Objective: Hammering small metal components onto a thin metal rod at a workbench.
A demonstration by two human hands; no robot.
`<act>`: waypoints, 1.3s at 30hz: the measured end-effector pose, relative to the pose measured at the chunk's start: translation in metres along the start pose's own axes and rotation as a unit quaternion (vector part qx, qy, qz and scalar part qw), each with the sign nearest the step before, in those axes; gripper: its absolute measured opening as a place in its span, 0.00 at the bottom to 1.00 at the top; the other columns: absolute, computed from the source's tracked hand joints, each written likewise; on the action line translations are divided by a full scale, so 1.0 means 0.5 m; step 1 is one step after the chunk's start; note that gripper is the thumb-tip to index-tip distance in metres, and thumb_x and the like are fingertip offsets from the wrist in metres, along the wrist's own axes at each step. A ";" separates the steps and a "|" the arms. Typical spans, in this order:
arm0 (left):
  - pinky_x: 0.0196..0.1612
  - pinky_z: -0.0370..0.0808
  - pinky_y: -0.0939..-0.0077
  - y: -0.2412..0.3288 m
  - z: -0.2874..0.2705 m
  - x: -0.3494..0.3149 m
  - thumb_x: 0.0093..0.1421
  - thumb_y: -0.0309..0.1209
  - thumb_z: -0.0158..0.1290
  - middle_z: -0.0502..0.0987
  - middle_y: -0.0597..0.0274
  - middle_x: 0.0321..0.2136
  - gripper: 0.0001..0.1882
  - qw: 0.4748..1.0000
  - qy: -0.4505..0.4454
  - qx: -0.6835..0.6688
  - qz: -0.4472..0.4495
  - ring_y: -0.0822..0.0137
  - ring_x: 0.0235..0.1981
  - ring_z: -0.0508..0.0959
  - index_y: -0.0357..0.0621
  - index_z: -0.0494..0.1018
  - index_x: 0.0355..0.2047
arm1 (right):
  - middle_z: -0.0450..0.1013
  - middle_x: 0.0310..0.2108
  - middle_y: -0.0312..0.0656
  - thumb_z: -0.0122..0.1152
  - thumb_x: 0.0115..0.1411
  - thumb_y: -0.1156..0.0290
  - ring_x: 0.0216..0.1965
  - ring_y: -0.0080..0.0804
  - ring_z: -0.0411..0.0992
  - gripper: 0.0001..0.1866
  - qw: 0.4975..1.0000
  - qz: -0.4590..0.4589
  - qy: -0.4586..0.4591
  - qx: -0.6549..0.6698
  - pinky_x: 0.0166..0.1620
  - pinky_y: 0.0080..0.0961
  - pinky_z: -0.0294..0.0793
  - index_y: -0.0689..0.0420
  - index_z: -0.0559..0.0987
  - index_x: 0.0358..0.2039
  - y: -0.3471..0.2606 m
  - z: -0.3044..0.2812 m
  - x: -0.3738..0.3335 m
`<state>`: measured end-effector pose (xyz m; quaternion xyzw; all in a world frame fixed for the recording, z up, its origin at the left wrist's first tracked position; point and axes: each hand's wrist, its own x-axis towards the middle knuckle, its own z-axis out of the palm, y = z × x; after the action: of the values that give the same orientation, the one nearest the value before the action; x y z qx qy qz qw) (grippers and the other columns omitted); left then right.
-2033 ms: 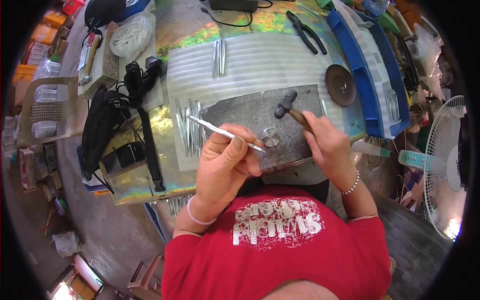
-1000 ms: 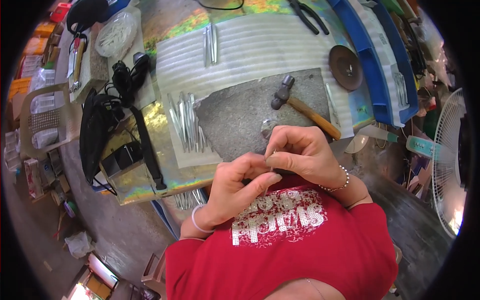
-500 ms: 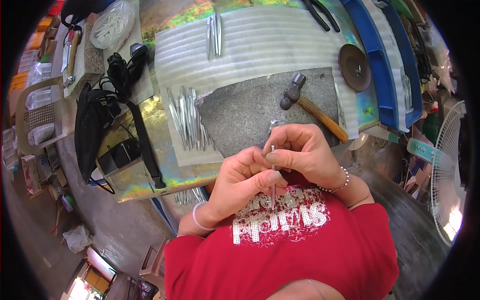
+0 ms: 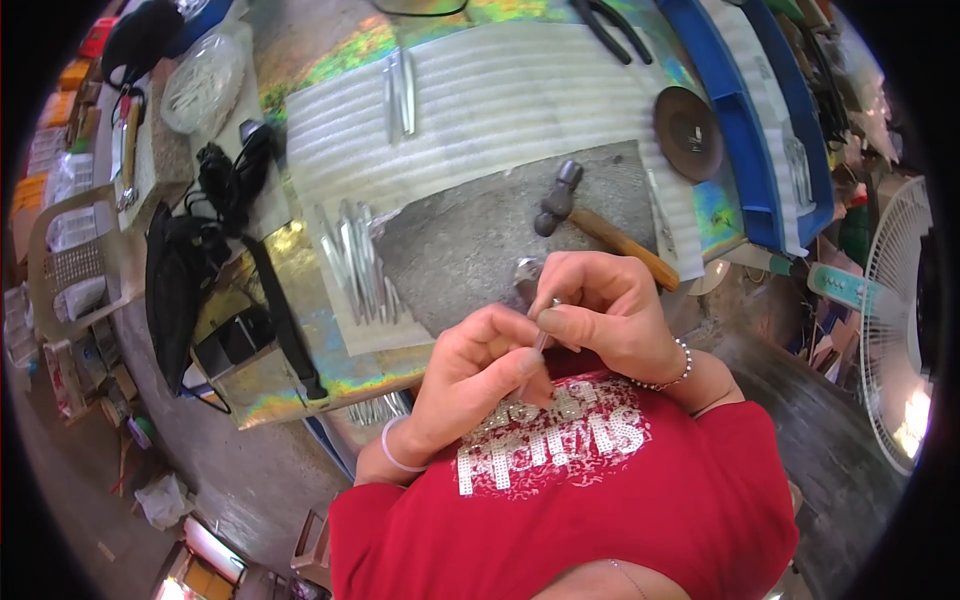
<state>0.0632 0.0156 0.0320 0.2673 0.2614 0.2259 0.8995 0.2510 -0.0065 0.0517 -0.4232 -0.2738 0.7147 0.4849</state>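
Note:
My left hand (image 4: pixel 470 375) and my right hand (image 4: pixel 600 310) meet close to my chest over the near edge of the dark grey slab (image 4: pixel 470 240). Both pinch a thin metal rod (image 4: pixel 533 360), held nearly upright between the fingertips. A small silvery piece (image 4: pixel 525 275) shows just beyond my right fingers; whether it touches the rod I cannot tell. A hammer (image 4: pixel 590 220) with a wooden handle lies on the slab just beyond my right hand.
A row of several metal rods (image 4: pixel 355 265) lies left of the slab on a pale sheet. Two more rods (image 4: pixel 400 90) lie farther back. A rusty round disc (image 4: pixel 688 130), blue tray (image 4: pixel 760 150), pliers (image 4: pixel 615 35), black bag (image 4: pixel 175 290) and a white fan (image 4: pixel 895 330) surround the bench.
My right hand left the hammer, which now lies on the slab. Both hands came together near my chest and turned the rod from flat to nearly upright.

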 end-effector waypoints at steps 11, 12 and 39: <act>0.26 0.71 0.83 0.036 -0.013 -0.023 0.53 0.18 0.54 0.71 0.59 0.26 0.05 0.962 0.147 0.093 0.211 0.72 0.23 0.74 0.36 0.69 0.29 | 0.73 0.32 0.47 0.58 0.53 0.75 0.27 0.38 0.73 0.11 0.684 -0.117 0.267 -0.669 0.31 0.29 0.72 0.60 0.74 0.38 -0.051 -0.214 -0.015; 0.26 0.71 0.83 0.039 -0.013 -0.025 0.53 0.20 0.55 0.70 0.59 0.27 0.05 0.964 0.148 0.082 0.207 0.71 0.24 0.74 0.35 0.71 0.30 | 0.72 0.34 0.48 0.58 0.52 0.75 0.29 0.43 0.73 0.13 0.646 -0.091 0.263 -0.711 0.32 0.33 0.72 0.59 0.72 0.39 -0.038 -0.233 -0.014; 0.41 0.75 0.82 0.008 0.047 0.019 0.64 0.21 0.46 0.75 0.59 0.36 0.08 0.982 0.034 0.153 0.107 0.73 0.37 0.77 0.32 0.67 0.43 | 0.73 0.24 0.35 0.54 0.61 0.77 0.23 0.15 0.71 0.05 0.988 -0.069 0.028 -0.136 0.27 0.11 0.70 0.64 0.76 0.36 -0.038 -0.014 -0.065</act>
<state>0.0831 0.0151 0.0479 0.4202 0.2928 0.2875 0.8094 0.2716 -0.0292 0.0745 -0.4854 -0.3830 0.6235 0.4785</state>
